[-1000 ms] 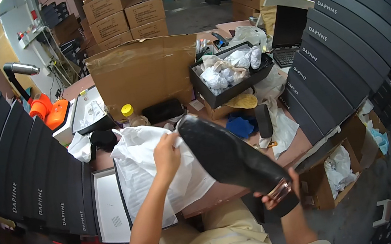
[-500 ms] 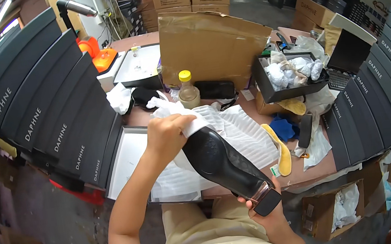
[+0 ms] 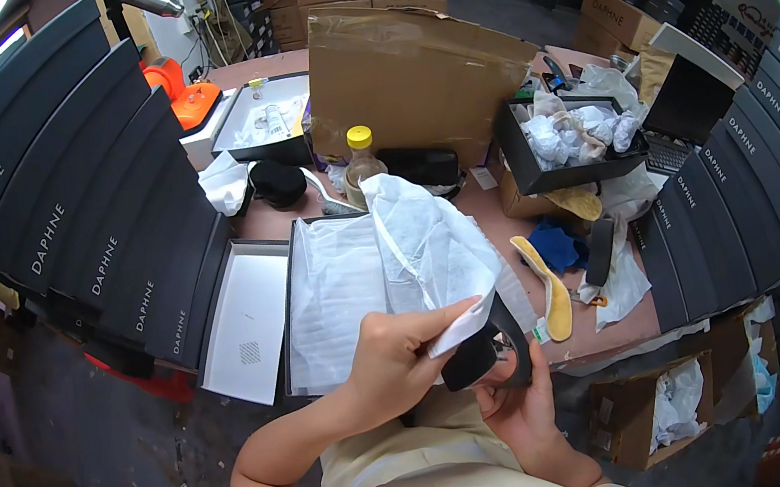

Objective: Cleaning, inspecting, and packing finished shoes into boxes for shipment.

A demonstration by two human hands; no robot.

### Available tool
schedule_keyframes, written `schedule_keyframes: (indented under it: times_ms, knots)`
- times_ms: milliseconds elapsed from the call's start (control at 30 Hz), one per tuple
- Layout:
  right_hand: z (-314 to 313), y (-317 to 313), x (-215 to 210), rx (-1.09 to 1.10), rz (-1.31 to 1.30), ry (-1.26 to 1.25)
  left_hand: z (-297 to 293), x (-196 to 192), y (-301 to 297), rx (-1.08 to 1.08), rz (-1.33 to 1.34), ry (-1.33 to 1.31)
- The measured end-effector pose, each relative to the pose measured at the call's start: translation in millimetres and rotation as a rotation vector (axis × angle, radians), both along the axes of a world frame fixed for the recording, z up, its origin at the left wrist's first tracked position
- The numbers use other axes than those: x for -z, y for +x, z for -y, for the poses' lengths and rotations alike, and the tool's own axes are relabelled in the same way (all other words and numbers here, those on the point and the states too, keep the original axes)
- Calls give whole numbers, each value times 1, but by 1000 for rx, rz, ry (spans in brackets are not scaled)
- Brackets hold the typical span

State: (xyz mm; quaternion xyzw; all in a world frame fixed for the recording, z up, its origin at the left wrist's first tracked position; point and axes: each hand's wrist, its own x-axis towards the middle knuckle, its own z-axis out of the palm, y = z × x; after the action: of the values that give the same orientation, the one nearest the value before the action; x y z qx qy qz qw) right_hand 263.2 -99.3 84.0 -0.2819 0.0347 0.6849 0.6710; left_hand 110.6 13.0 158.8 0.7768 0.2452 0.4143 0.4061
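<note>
My right hand grips a black shoe near its heel, just in front of the table's front edge. A thin white bag covers the far part of the shoe. Between thumb and fingers, my left hand pinches the bag's near edge, close to the heel. Beyond my left hand lies an open dark shoe box lined with white tissue paper. Its white-lined lid rests on the left of it. The shoe's toe is hidden inside the bag.
Dark shoe boxes are stacked at the left and right. A yellow-capped bottle stands before a cardboard sheet. Yellow insoles, a blue cloth and a black box of crumpled paper sit toward the right.
The shoe has tilted, its toe end going deeper into the white bag. My left hand has come down and nearer to the heel, pulling the bag's edge along. The tissue-lined box now shows.
</note>
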Motion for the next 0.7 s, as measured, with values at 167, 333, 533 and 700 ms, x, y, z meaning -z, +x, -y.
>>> schedule_keyframes:
  times_ms: [167,333,533,700]
  knots:
    - [-6,-13,-23,38,-25,-25,20,7,0,-139,-144,573]
    - [-28,-6,-20,-172,925,332,1,25,8,-295,-20,499]
    - [-71,1,3,103,1920,464,-88,41,25,-411,190,-189]
    - [-107,27,58,252,1862,222,-131,80,2,-496,319,-264]
